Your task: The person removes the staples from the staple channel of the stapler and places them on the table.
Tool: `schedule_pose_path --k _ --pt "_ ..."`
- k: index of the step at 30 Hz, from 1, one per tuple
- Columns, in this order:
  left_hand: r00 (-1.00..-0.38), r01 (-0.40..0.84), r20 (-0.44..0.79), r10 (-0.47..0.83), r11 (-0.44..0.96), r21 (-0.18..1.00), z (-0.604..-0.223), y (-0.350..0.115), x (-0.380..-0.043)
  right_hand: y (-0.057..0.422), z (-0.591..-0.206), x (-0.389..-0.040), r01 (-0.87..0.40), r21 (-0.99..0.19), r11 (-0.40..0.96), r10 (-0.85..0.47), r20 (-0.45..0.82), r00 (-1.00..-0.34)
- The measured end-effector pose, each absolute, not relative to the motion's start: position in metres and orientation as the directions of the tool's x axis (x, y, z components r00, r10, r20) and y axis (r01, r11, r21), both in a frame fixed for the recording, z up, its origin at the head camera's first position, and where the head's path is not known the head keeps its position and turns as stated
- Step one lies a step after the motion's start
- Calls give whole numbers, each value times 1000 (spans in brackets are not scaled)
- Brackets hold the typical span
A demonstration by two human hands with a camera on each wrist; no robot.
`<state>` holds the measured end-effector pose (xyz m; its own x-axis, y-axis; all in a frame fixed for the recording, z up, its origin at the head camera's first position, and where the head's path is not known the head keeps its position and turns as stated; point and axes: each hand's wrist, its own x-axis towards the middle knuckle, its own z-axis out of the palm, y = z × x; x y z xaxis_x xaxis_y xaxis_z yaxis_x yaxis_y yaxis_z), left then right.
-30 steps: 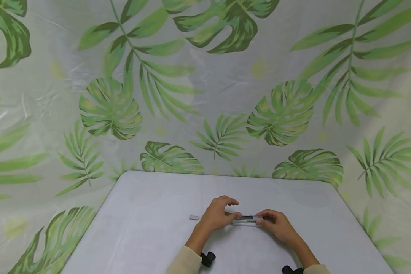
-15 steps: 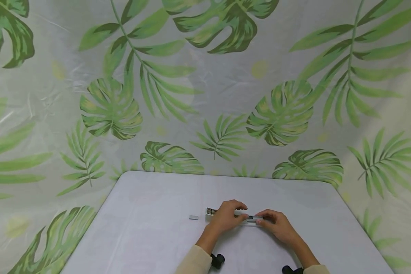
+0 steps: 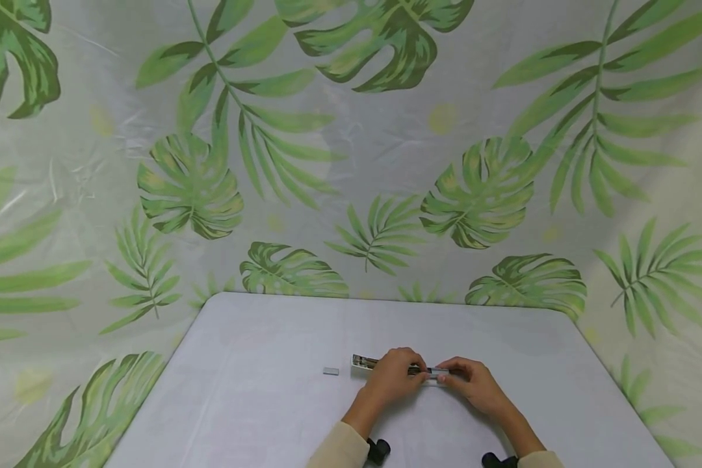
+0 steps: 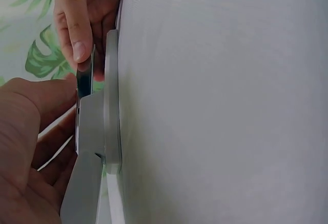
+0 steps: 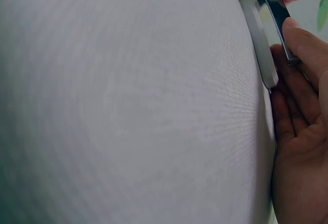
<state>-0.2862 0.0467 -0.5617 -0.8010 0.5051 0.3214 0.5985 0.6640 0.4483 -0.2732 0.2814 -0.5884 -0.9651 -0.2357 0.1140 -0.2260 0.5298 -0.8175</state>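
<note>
A grey stapler [image 3: 363,362] lies lengthwise on the table with its top swung back to the left, baring the metal inside. Over its middle is my left hand [image 3: 393,376], thumb and fingertips pinching at the metal staple channel [image 4: 85,80]. My right hand [image 3: 474,385] holds the right end of that channel between thumb and fingers. In the right wrist view the right thumb [image 5: 302,42] presses the channel's side, and the base [image 5: 262,44] runs beside it. The left hand hides the stapler's middle in the head view. A short strip of staples [image 3: 330,371] lies left of the stapler.
The white-covered table [image 3: 257,403] ends at a rounded back edge, against a leaf-printed sheet [image 3: 386,162] hung behind it. Black wrist mounts [image 3: 378,450] sit close above the tabletop near the sleeves.
My left hand has slid right along the stapler toward the right hand, and its fingers have closed to a pinch. The stapler's left end has come into view. The right hand stays put.
</note>
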Motion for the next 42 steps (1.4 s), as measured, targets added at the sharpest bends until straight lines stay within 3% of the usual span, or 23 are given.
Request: schedule_pose_path --k 17,33,42 --pt "-808 589 298 508 708 389 -559 51 -278 281 -586 -272 -241 -810 534 -230 135 -964" --pt "-821 571 329 467 691 443 -568 64 -271 283 -590 -269 -256 -825 503 -258 139 -956" --pt "-857 515 346 381 665 541 -570 65 -275 282 -589 -272 -288 -816 502 -277 165 -947"
